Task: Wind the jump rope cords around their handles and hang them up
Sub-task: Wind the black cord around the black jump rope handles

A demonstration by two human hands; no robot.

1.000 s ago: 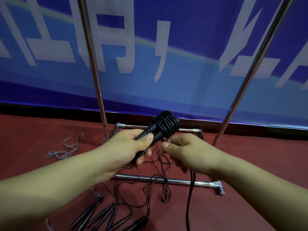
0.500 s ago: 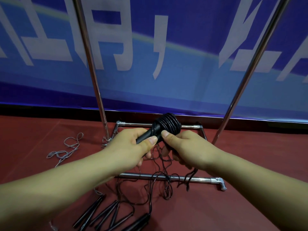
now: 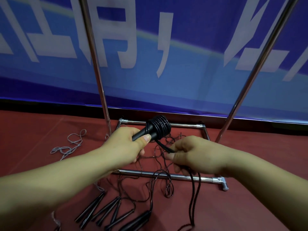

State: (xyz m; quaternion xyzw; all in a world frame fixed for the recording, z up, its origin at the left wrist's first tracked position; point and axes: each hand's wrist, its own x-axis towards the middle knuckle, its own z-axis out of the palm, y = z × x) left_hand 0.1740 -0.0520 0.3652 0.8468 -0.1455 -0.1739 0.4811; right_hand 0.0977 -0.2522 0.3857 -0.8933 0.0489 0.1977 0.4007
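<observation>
Head view: the black handle (image 3: 144, 133), its far end thick with glossy coils of wound cord (image 3: 160, 127), is held in the air above the metal rack base (image 3: 164, 175), with open space around it between the rack's two slanted chrome poles (image 3: 96, 70). The left hand (image 3: 125, 145) grips the handle's bare near end, thumb on top. The right hand (image 3: 195, 155), just right of and below the coils, pinches the slack cord running off the handle; the rest hangs from that fist to the red floor (image 3: 25, 130). Nearer than the base lie more thin black handles (image 3: 106, 212) amid tangled cord, and left of it a loose grey string (image 3: 70, 145).
</observation>
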